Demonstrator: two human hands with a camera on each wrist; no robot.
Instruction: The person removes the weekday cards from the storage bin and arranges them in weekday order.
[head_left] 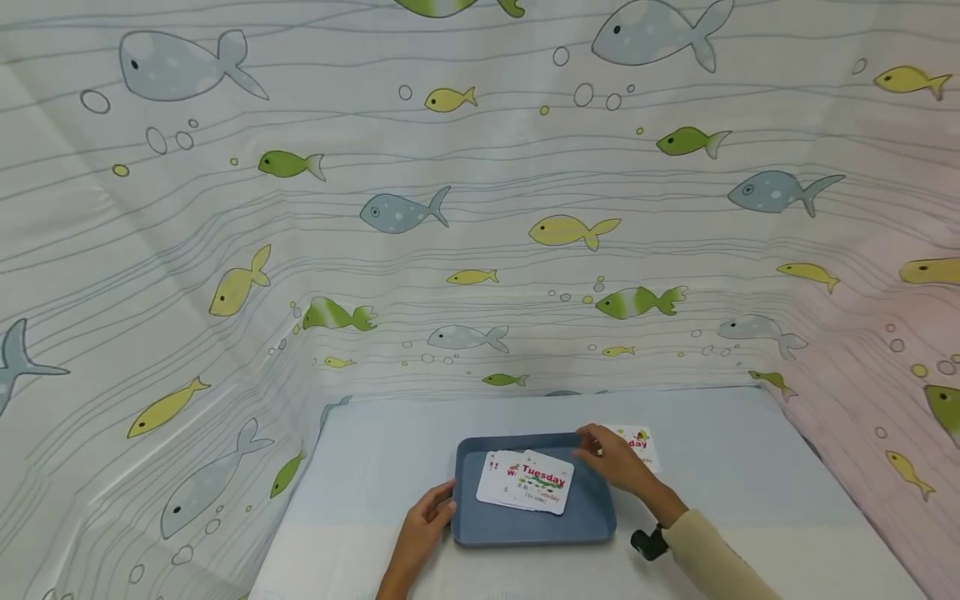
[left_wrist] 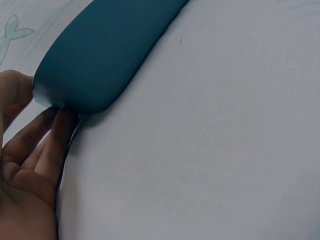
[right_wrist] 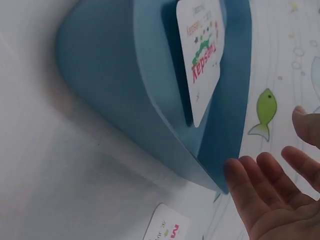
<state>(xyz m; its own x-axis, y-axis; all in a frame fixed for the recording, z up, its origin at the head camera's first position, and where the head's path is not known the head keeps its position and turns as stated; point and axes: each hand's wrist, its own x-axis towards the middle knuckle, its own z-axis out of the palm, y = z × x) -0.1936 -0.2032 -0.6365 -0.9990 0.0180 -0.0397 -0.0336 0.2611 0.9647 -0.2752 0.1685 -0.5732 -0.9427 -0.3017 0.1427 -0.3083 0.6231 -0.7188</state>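
Observation:
A shallow blue tray (head_left: 588, 518) lies on the table with an overlapping stack of white cards (head_left: 546, 482) inside. The top card reads "Tuesday" in red. At the tray's left side my left hand (head_left: 422, 527) holds the edge; in the left wrist view, thumb and fingertips (left_wrist: 64, 117) meet the tray's end (left_wrist: 105, 55). My right hand (head_left: 613, 460) is at the far right corner, fingers loosely extended and holding nothing. The right wrist view shows an index fingertip (right_wrist: 232, 167) beside the tray corner, contact unclear. Another white card (head_left: 643, 442), partly hidden by that hand, lies right of the tray.
Pale cloth covers the table (head_left: 367, 450). Behind it and at both sides hangs a fish-patterned curtain (head_left: 480, 183). A small black device (head_left: 649, 543) sits at the right wrist, near the tray's front right corner.

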